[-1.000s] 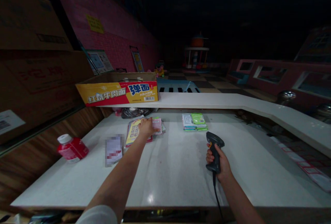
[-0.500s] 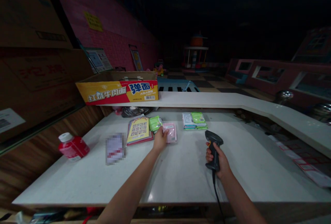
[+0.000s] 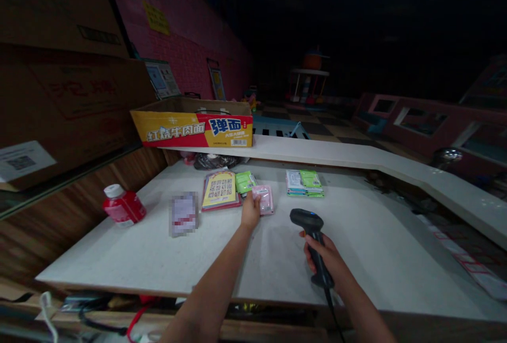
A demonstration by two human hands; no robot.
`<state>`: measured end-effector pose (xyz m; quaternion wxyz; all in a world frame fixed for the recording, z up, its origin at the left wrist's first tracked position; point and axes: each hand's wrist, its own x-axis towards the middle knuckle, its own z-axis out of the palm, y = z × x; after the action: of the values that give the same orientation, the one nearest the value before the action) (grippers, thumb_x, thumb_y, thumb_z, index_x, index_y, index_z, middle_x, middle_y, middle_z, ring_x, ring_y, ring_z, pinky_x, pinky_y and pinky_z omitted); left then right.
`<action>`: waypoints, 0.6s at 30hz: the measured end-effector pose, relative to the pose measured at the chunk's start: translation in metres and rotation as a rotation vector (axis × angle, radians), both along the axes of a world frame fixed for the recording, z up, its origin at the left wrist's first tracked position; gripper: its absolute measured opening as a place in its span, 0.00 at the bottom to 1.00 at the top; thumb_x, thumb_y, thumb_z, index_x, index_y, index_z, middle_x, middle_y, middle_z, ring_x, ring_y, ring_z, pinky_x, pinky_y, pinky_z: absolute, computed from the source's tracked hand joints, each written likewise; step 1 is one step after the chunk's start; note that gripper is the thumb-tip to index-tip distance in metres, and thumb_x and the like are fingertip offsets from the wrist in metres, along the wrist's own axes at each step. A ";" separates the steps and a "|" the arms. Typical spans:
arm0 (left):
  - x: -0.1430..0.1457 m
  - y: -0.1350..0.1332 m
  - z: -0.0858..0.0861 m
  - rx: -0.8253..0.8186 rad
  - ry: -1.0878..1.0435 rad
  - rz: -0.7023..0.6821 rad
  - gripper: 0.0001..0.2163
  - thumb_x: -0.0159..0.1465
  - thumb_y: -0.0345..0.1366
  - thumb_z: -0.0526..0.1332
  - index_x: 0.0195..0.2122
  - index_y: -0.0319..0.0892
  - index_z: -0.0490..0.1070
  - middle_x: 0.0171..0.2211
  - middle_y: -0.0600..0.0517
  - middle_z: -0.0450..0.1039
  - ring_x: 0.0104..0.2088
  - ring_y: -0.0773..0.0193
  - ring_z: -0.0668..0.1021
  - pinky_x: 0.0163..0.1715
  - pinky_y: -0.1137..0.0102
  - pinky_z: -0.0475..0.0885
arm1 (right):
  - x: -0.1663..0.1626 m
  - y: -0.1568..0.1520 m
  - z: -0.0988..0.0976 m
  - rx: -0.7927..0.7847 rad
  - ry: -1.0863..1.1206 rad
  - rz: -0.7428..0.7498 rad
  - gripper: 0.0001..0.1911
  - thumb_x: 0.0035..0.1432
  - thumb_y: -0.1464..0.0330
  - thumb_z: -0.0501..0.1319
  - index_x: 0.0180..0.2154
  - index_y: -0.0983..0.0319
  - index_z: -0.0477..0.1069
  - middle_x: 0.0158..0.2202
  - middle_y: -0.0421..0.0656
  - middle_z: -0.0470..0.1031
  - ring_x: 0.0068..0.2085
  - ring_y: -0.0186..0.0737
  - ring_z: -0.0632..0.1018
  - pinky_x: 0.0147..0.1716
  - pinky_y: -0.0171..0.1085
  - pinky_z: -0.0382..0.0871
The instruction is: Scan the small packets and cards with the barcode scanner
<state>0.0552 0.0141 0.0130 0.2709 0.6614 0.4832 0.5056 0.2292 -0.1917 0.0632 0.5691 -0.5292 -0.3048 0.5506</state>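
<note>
My left hand [image 3: 251,211] pinches the near left side of a flat pink packet [image 3: 264,199] on the white counter. Behind it lies a green packet [image 3: 245,180], partly covered. To the left is a pile of flat items topped by a yellow sheet with printed codes [image 3: 218,189]. My right hand [image 3: 327,256] is wrapped round the grip of a black barcode scanner [image 3: 308,220], held above the counter. Its head points left, towards the pink packet, and a small blue light shows on top. Beyond the scanner sits a small stack of green and white packets [image 3: 304,182].
A red bottle with a white cap [image 3: 123,207] and a blurred-out card [image 3: 184,214] lie on the left. An open noodle carton [image 3: 194,131] rests on the raised ledge [image 3: 301,148]. Large cardboard boxes [image 3: 75,87] stand at far left. The scanner's cable [image 3: 331,303] runs off the front edge.
The scanner has turned so that its head points left towards the pink packet, and a blue light now shows on it. My left hand keeps its pinch on the packet. The view has shifted slightly.
</note>
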 end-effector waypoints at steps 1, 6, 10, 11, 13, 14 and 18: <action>0.000 0.000 0.000 0.003 0.009 0.001 0.07 0.65 0.39 0.54 0.39 0.41 0.65 0.34 0.45 0.74 0.36 0.56 0.77 0.39 0.64 0.70 | -0.006 -0.004 0.002 -0.007 -0.015 0.017 0.26 0.47 0.51 0.69 0.41 0.61 0.68 0.18 0.33 0.69 0.13 0.29 0.67 0.11 0.28 0.58; 0.000 -0.001 0.002 0.002 0.058 0.022 0.09 0.66 0.38 0.52 0.43 0.41 0.66 0.33 0.45 0.74 0.35 0.56 0.77 0.39 0.63 0.72 | -0.018 -0.015 0.008 -0.020 -0.034 0.060 0.26 0.47 0.50 0.69 0.39 0.60 0.66 0.19 0.32 0.69 0.14 0.30 0.68 0.11 0.29 0.60; -0.001 -0.003 0.004 0.013 0.085 0.016 0.09 0.66 0.37 0.52 0.42 0.40 0.66 0.35 0.44 0.75 0.36 0.55 0.77 0.39 0.63 0.72 | -0.019 -0.014 0.009 0.004 -0.007 0.021 0.25 0.45 0.51 0.70 0.37 0.60 0.66 0.19 0.32 0.69 0.13 0.30 0.68 0.11 0.29 0.60; -0.001 -0.003 0.005 0.009 0.081 0.009 0.09 0.66 0.38 0.52 0.41 0.40 0.66 0.35 0.43 0.75 0.37 0.55 0.77 0.40 0.62 0.71 | -0.019 -0.014 0.010 0.007 0.003 0.004 0.25 0.45 0.51 0.70 0.37 0.60 0.67 0.19 0.32 0.69 0.13 0.30 0.68 0.11 0.29 0.59; -0.001 -0.004 0.006 -0.011 0.064 0.001 0.09 0.66 0.40 0.52 0.40 0.41 0.66 0.36 0.43 0.75 0.38 0.54 0.77 0.41 0.62 0.71 | -0.019 -0.013 0.010 0.006 0.026 -0.025 0.24 0.44 0.52 0.70 0.36 0.60 0.67 0.18 0.33 0.69 0.13 0.30 0.68 0.10 0.29 0.59; -0.001 -0.004 0.006 -0.022 0.052 -0.002 0.09 0.66 0.40 0.53 0.40 0.41 0.66 0.37 0.43 0.75 0.38 0.54 0.77 0.41 0.62 0.71 | -0.018 -0.012 0.010 0.004 0.040 -0.033 0.24 0.44 0.52 0.71 0.37 0.60 0.68 0.18 0.33 0.69 0.13 0.31 0.68 0.10 0.29 0.59; -0.001 -0.004 0.008 -0.037 0.004 -0.030 0.09 0.65 0.40 0.54 0.40 0.41 0.67 0.38 0.44 0.76 0.39 0.55 0.77 0.42 0.63 0.71 | -0.002 -0.001 0.006 0.023 0.113 -0.064 0.24 0.45 0.55 0.71 0.39 0.62 0.70 0.18 0.35 0.70 0.14 0.31 0.68 0.11 0.29 0.59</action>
<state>0.0537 0.0100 0.0215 0.2897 0.6643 0.4832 0.4912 0.2276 -0.1927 0.0691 0.6089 -0.4999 -0.2614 0.5577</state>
